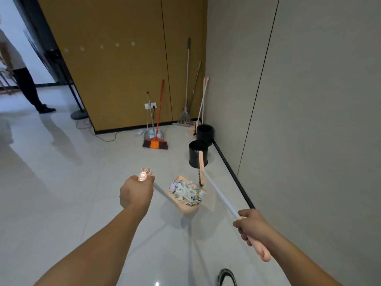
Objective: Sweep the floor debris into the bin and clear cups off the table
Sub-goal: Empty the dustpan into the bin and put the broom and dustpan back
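My left hand [135,191] grips the pink top of a long dustpan handle. The pink dustpan [186,206] hangs above the floor, full of pale crumpled paper debris [186,193]. My right hand [250,226] holds the pink grip of a white-shafted broom; its pink head [201,167] with dark bristles stands on edge just above the dustpan's far right corner. A black round bin [194,157] stands on the floor right behind the broom head. No cups or table are in view.
A second black bin [205,134] sits further back by the grey wall. A red broom [156,142] with a metal dustpan, mops and another pink set lean in the corner. A person stands at the far left near a lamp stand base [79,114]. Cables lie on the tiles.
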Action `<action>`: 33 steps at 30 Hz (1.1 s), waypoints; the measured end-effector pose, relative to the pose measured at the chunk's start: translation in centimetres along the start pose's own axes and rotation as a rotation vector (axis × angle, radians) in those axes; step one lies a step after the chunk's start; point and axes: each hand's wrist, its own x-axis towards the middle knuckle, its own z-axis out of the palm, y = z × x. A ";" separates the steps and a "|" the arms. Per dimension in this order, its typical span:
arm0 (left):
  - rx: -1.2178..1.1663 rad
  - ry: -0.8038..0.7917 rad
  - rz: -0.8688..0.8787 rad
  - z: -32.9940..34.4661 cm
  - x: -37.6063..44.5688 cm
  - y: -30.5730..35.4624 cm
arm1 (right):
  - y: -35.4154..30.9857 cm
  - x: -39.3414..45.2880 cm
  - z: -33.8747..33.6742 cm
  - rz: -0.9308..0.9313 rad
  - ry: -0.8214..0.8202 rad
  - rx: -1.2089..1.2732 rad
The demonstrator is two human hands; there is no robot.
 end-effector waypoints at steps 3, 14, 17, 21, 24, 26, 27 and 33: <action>-0.010 0.035 -0.017 5.0 3.9 3.5 | -3.9 7.6 -2.8 -0.043 -0.013 -0.002; 0.023 0.126 -0.019 19.0 17.6 18.1 | -17.5 28.4 -10.7 -0.049 -0.042 0.004; 0.020 0.117 -0.007 22.6 21.7 20.5 | -20.2 33.3 -11.3 -0.047 -0.039 0.013; 0.089 0.074 0.078 27.7 27.6 22.7 | -23.2 40.0 -11.0 -0.037 -0.016 0.007; 0.166 0.033 0.155 31.2 32.0 24.0 | -25.5 44.4 -10.3 -0.014 0.000 0.008; 0.224 0.007 0.225 33.2 35.0 24.7 | -27.2 47.2 -9.9 0.012 0.011 -0.002; 0.253 -0.006 0.261 34.1 36.5 25.1 | -28.2 48.5 -9.6 0.027 0.018 -0.004; 0.418 -0.049 0.464 38.3 44.0 27.5 | -32.4 55.1 -8.6 0.055 0.042 -0.047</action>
